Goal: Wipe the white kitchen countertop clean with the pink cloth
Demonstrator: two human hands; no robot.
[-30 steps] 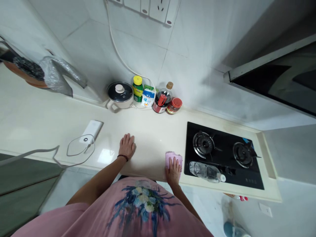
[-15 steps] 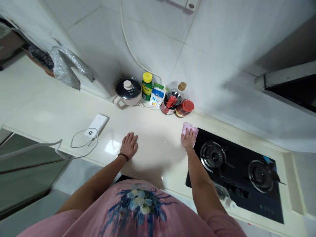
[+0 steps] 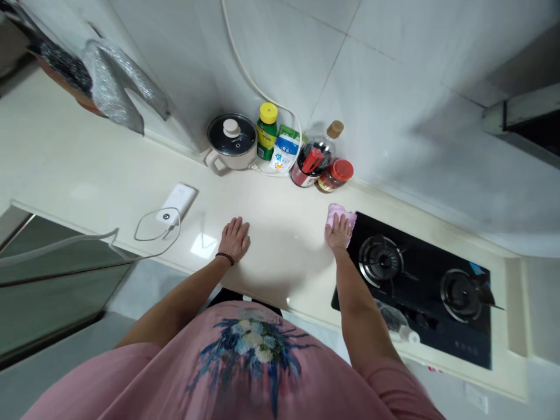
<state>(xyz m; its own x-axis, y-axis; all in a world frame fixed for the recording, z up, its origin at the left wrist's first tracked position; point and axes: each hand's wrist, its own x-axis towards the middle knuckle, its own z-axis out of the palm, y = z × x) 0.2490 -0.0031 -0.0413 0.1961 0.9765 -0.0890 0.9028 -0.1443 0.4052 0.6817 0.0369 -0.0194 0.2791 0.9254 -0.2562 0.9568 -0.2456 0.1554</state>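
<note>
My right hand presses flat on a pink cloth at the back of the cream countertop, right beside the far left corner of the black gas hob. Its fingers lie on top of the cloth. My left hand rests palm down on the bare counter near the front edge, fingers stretched out and holding nothing. A dark bead bracelet sits on that wrist.
By the wall stand a small lidded pot, a yellow-capped jar, a milk carton, a dark sauce bottle and a red-lidded jar. A white power bank with cable lies left. A clear bottle lies on the hob's front.
My right hand slid the pink cloth from the counter's front edge to the back, beside the hob's far corner. My left hand stayed flat in place. The camera view shifted.
</note>
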